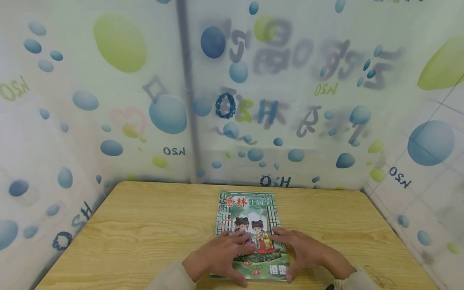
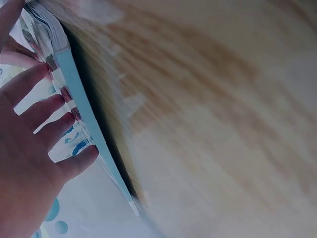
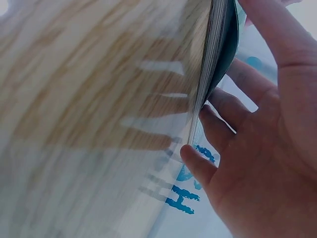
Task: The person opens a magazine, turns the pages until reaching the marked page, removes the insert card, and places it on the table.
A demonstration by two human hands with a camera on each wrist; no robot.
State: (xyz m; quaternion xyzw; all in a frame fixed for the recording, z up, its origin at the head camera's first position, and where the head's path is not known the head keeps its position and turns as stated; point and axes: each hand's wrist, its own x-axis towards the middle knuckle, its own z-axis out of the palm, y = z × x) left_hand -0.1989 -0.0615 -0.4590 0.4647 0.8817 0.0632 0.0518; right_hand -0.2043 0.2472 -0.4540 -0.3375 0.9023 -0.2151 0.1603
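Note:
A closed magazine [image 1: 259,213] with a green illustrated cover, two cartoon children and red Chinese characters lies flat on the wooden table. My left hand [image 1: 217,255] rests over its lower left part, fingers spread across the cover and thumb near the bottom edge. At the right edge is my right hand [image 1: 308,249], its fingertips touching the side and its thumb by the lower right corner. The left wrist view has the fingertips along the pale blue spine [image 2: 81,94]. In the right wrist view, loosely extended fingers meet the page edges [image 3: 210,54].
The light wood table [image 1: 145,225] extends on both sides of the magazine. Behind it and at both sides hangs a pale curtain [image 1: 163,80] printed with blue and green drops and H2O lettering, close to the table's edges.

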